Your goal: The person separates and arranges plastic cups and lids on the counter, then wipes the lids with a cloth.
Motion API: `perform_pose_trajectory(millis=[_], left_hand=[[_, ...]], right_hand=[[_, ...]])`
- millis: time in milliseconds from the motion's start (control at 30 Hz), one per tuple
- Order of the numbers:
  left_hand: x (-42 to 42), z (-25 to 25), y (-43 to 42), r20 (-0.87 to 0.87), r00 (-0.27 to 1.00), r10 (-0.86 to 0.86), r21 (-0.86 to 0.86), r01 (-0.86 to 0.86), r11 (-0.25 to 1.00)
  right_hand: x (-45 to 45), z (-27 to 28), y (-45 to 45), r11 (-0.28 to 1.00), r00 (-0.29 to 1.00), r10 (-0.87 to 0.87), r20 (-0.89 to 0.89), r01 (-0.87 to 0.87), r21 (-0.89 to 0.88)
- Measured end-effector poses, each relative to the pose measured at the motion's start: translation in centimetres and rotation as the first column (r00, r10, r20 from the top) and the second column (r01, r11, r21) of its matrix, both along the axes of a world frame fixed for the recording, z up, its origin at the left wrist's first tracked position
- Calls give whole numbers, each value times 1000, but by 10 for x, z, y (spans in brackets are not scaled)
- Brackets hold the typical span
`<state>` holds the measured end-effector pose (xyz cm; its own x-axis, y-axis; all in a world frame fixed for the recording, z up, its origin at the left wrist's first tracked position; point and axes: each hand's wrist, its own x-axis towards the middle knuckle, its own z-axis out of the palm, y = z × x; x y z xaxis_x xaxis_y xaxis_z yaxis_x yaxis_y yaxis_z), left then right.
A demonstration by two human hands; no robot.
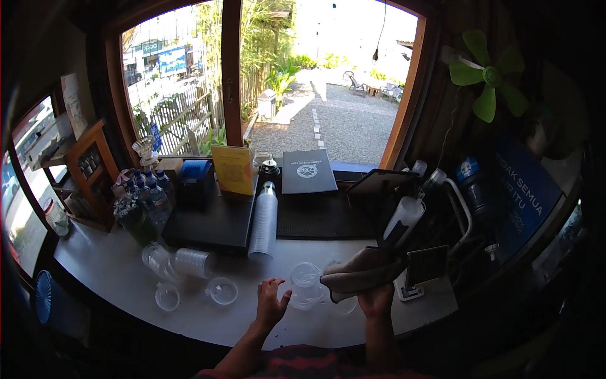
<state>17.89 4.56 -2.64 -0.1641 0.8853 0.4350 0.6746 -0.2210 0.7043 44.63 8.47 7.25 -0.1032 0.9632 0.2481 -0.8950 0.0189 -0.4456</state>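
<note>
Right hand (377,302) holds grey cloth (361,273), long axis sideways, right end tilted up; left hand (271,304) loosely spread, near clear plastic cups (305,274).

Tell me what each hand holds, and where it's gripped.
Right hand: the cloth, by its lower edge, right of the middle. Left hand: nothing.
</note>
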Motion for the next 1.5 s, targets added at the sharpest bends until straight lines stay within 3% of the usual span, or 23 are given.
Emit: perform_pose_trajectory(millis=[133, 200, 267, 333, 500, 600, 633, 667, 700, 767, 800, 867, 1000, 1033, 1133, 1167, 1233, 1367, 1433, 1467, 1500], left_hand=[[-40, 21, -21, -203, 966, 162, 39, -157, 987], [-61, 21, -31, -262, 931, 253, 40, -251, 967], [-77, 23, -42, -310, 902, 301, 16, -312, 950], [-89, 18, -50, -388, 863, 324, -63, -376, 925], [-99, 7, -56, -514, 814, 272, -250, -445, 860], [-107, -9, -57, -559, 786, 263, -250, -462, 851], [-110, -14, -56, -571, 778, 263, -234, -461, 856], [-112, -16, -54, -562, 785, 258, -238, -453, 859], [-115, -18, -54, -554, 793, 255, -242, -446, 862], [-119, -19, -55, -529, 809, 256, -228, -426, 875], [-120, -19, -55, -511, 820, 259, -209, -411, 887], [-118, -17, -55, -495, 827, 267, -175, -396, 902], [-115, 1, -56, -513, 813, 275, -146, -399, 905], [-114, 5, -56, -517, 812, 271, -149, -397, 906], [-117, 6, -55, -448, 862, 239, -235, -371, 899], [-118, 9, -55, -425, 877, 225, -252, -353, 901], [-118, 18, -56, -377, 904, 200, -285, -319, 904], [-121, 24, -57, -235, 951, 199, -297, -265, 917], [-120, 32, -60, -231, 954, 192, -281, -255, 925], [-121, 30, -59, -233, 955, 185, -290, -250, 924], [-123, 29, -58, -236, 955, 179, -298, -246, 922]], right_hand=[[12, 30, -5, 955, 992, 86, -92, -56, 290], [22, 53, -11, 931, 994, 28, -105, 13, 366], [20, 83, -18, 941, 963, -91, -254, 166, 294], [17, 99, -22, 940, 945, -172, -278, 242, 241], [-17, 65, -37, 970, 993, -112, 35, 102, 223], [-35, 41, -51, 970, 911, -64, 408, -39, 238], [-42, 43, -54, 934, 755, -193, 627, -55, 354], [-48, 55, -52, 852, 311, -455, 834, -119, 509], [-52, 73, -54, 722, -124, -684, 719, -255, 643], [-61, 98, -52, 626, -493, -768, 410, -441, 642], [-63, 104, -51, 605, -609, -757, 237, -516, 607], [-64, 108, -50, 596, -687, -726, 32, -606, 527], [-64, 100, -37, 559, -669, -707, -231, -728, 397], [-60, 78, -30, 467, -647, -692, -321, -740, 484], [-62, 80, -22, 360, -656, -698, -286, -667, 652], [-71, 96, -32, 508, -698, -711, -79, -589, 628], [-77, 105, -38, 648, -714, -687, 136, -516, 560], [-77, 99, -38, 657, -690, -704, 168, -544, 521], [-71, 73, -30, 751, -509, -659, 554, -403, 524], [-64, 32, -12, 844, -221, -523, 823, -267, 465], [-64, 26, -9, 878, -5, -440, 898, -213, 429]])
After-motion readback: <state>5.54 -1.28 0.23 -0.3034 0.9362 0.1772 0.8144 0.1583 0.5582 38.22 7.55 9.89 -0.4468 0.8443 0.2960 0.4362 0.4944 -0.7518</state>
